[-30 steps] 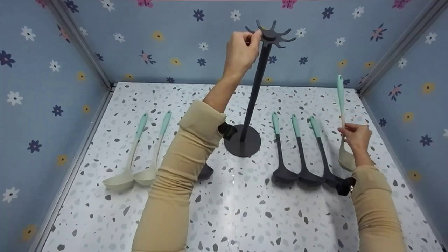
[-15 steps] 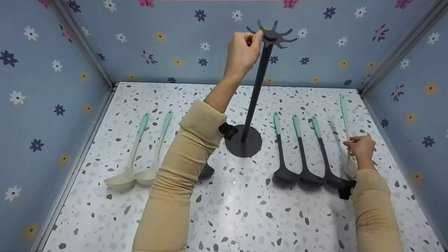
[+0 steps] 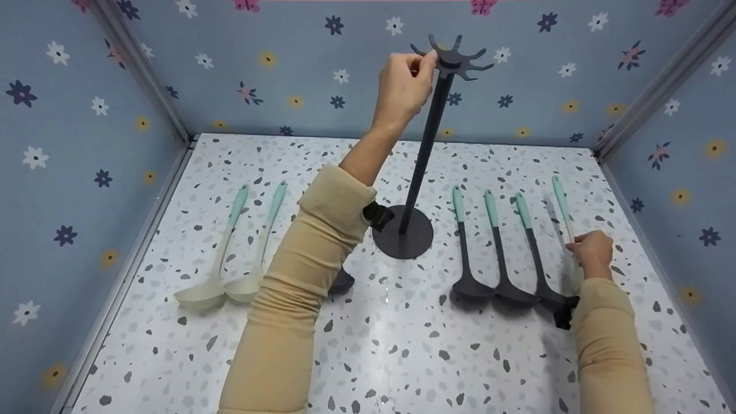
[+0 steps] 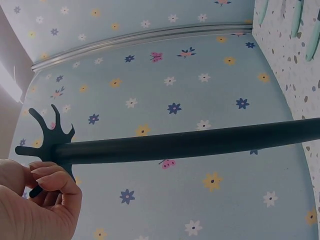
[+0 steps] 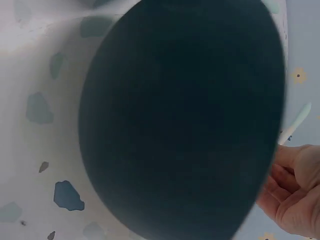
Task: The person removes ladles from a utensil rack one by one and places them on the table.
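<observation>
My left hand pinches one hook of the dark utensil stand at its top, where several curved hooks spread out. The left wrist view shows thumb and fingers closed on that hook beside the pole. At the far right, my right hand grips the pale shaft of a cream ladle with a mint handle, its bowl mostly hidden by the hand and sleeve. Close beside it is a row of three dark ladles with mint handles. The nearest dark ladle bowl fills most of the right wrist view.
Two cream ladles lie at the left of the speckled table. Another dark ladle bowl peeks out from behind the left sleeve. The stand's round base sits mid-table. Flowered panels enclose the back and sides.
My right hand has lowered the cream ladle toward the table beside the dark ladles, its handle tip dropping. My left hand stays on the stand's hook.
</observation>
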`<state>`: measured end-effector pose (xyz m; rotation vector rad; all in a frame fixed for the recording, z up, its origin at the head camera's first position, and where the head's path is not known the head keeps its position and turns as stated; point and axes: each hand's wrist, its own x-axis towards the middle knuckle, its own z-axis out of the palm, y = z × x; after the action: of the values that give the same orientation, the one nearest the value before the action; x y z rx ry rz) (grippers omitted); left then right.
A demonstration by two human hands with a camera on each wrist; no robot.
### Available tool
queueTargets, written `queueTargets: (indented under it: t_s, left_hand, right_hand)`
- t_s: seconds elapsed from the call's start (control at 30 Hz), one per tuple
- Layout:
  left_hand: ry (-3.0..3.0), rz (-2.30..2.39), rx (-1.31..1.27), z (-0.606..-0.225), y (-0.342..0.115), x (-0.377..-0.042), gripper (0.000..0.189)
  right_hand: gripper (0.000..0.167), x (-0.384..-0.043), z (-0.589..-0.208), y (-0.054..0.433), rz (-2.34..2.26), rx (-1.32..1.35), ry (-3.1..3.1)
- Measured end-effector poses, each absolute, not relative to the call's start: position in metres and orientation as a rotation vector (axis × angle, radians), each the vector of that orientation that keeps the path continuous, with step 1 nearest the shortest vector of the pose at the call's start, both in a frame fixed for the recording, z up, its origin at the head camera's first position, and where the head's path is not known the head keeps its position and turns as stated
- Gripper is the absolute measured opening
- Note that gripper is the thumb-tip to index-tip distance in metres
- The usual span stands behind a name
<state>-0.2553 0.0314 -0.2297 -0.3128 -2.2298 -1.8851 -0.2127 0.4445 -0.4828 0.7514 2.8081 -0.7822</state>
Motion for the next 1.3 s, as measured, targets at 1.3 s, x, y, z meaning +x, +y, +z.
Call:
queueTargets:
  t_s: [1.3]
  left_hand:
    - [-2.211, -1.853, -0.337, -0.231, 0.031, -0.255, 0.031]
  right_hand:
    - [0.036, -0.214, -0.490, 0.444, -0.502, 0.581, 2.727]
